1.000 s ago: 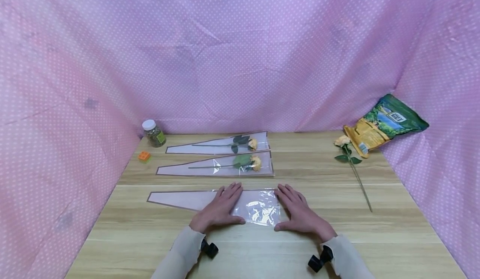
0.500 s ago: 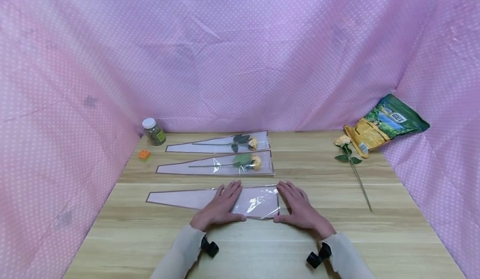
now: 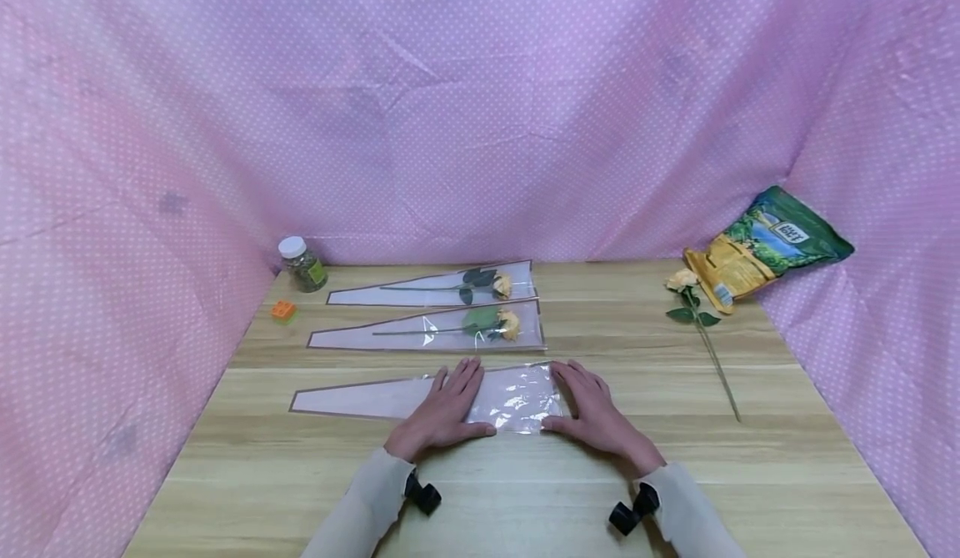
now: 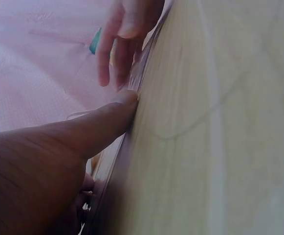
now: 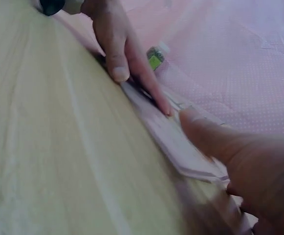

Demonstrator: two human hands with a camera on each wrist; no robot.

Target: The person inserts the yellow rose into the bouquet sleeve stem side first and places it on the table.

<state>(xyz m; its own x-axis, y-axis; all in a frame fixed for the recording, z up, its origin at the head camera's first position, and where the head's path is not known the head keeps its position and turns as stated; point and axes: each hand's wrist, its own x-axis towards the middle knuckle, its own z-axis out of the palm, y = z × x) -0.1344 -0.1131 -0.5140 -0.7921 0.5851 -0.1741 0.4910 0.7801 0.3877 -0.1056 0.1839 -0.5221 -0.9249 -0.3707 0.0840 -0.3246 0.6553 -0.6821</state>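
A clear, tapered flower sleeve (image 3: 352, 398) with a dark border lies on the table, its wide end to the right. Across its middle rests my left hand (image 3: 442, 412), fingers straight and thumb spread to the near edge. My right hand (image 3: 596, 412) touches the wide end, fingertips at the far corner and thumb at the near one. Both hands (image 4: 93, 127) (image 5: 264, 161) appear from low down in the wrist views. Behind lie two more sleeves, one holding a yellow rose (image 3: 510, 324), the other a second yellow rose (image 3: 502, 285).
A loose yellow rose (image 3: 705, 333) with a long stem lies on the right, beside a green and yellow bag (image 3: 768, 245). At the back left stand a white-lidded jar (image 3: 303, 266) and a small orange and green block (image 3: 283, 312). Pink dotted cloth (image 3: 480, 108) encloses the table.
The wide end of the front sleeve has shifted slightly away from me, with my right hand moving along with it. Glare on the film has changed. My left hand stays nearly in place.
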